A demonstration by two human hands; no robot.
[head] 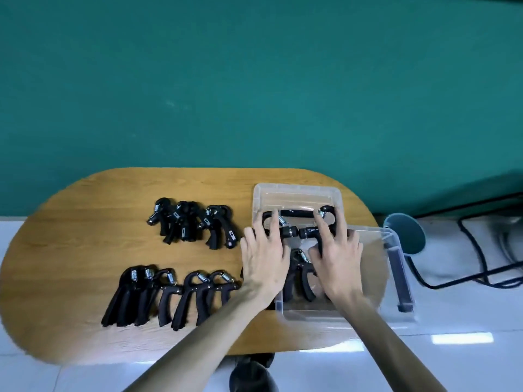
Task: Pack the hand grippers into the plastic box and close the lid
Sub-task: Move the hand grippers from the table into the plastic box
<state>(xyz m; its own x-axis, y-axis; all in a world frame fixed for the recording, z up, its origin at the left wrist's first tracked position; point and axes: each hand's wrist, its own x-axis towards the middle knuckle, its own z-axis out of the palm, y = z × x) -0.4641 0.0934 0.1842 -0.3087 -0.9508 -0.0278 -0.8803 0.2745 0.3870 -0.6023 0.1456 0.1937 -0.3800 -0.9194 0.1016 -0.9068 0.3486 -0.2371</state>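
Single head-worn wide-angle view, looking steeply down and forward over the wooden table [85, 236], close above both forearms, edges bowed and perhaps slightly blurred, green wall filling the upper half

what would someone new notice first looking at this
Two bare hands, left hand and right hand, press black hand grippers into a clear plastic box at the right of an oval wooden table. More grippers lie in two clusters left of it.
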